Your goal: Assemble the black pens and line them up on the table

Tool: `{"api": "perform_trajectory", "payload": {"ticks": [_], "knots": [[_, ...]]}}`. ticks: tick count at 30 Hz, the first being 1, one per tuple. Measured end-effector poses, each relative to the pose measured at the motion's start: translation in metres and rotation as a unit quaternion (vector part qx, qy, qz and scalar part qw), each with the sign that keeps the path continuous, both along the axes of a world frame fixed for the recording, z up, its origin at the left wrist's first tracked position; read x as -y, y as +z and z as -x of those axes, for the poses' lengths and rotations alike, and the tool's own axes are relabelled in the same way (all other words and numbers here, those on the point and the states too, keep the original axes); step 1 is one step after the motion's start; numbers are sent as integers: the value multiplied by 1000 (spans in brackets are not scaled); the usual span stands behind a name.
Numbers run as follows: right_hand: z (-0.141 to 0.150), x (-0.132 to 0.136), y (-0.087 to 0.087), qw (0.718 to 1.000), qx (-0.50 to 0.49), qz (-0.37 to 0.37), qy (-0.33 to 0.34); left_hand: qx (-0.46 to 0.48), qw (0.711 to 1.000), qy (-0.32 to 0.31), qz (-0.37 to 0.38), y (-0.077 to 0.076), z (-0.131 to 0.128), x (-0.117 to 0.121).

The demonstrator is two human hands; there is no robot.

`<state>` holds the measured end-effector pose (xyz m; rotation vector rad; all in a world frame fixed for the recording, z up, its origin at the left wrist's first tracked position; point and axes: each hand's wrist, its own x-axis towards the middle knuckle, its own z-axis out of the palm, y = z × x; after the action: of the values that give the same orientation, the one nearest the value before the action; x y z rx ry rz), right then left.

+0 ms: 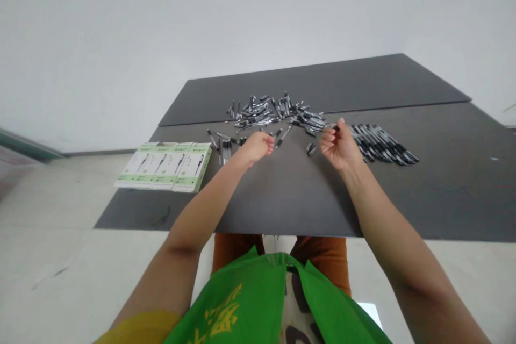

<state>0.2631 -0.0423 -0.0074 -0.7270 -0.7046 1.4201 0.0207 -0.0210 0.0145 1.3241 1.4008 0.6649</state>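
Dark Table (282, 204), One Person (226, 301) Working

From where I am standing, a pale wall (242, 16) is filling the background, and the table is stretching out before it. Reading the tabletop as a clock, with twelve at the wall, the person is occupying six, wearing a green vest (253, 290) and orange-brown trousers (338, 263). At nine, four green-and-white boxes (163, 169) are lying side by side, each showing a printed pen. A loose heap of pens (262, 113), black and clear, is sprawling around eleven to twelve. Between two and three, a neater row of pens (382, 145) is lying slanted, packed close together. A smaller cluster of pens (229, 146) is lying between nine and ten, just beside the boxes.

The right hand (341, 148), at two, is pinching a dark piece (335, 128); I cannot tell whether it is a whole pen. Well apart from it, at ten, the left hand (258, 147) is curling its fingers near a loose pen (282, 137); I cannot tell whether it is gripping anything. Small black pieces (310, 149) are lying at one, near the right hand.
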Motion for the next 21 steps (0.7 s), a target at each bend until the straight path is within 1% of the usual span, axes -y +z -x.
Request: {"api": "perform_trajectory", "payload": {"ticks": [2,3,5,8,10,12,13,15,17,18,20,21], "knots": [[-14,-1,5,996,-79,-5,-39,-34,999,-15,-30,-10,-11,2],[-20,-1,8,992,-116,-8,-55,-61,996,-14,-64,-14,-16,5],[-26,1,13,987,-145,-12,-72,-127,979,-2,-157,-22,-25,10],[-18,2,9,991,-118,-3,-64,-216,935,22,-282,-31,-36,15],[-4,1,0,994,-93,12,-48,-248,907,25,-340,-37,-42,14],[10,-1,-11,997,-73,23,-33,-279,879,15,-387,-44,-46,9],[16,-2,-17,997,-64,25,-28,-297,863,1,-408,-48,-48,6],[21,-4,-26,998,-49,20,-25,-336,828,-47,-446,-53,-50,0],[19,-6,-31,998,-46,18,-32,-373,787,-102,-480,-56,-51,-5],[16,-6,-32,998,-48,18,-35,-392,766,-119,-495,-57,-52,-6],[10,-6,-32,997,-58,20,-36,-432,731,-124,-513,-57,-54,-8],[8,-6,-30,997,-65,23,-36,-449,720,-123,-515,-57,-55,-9]]}}
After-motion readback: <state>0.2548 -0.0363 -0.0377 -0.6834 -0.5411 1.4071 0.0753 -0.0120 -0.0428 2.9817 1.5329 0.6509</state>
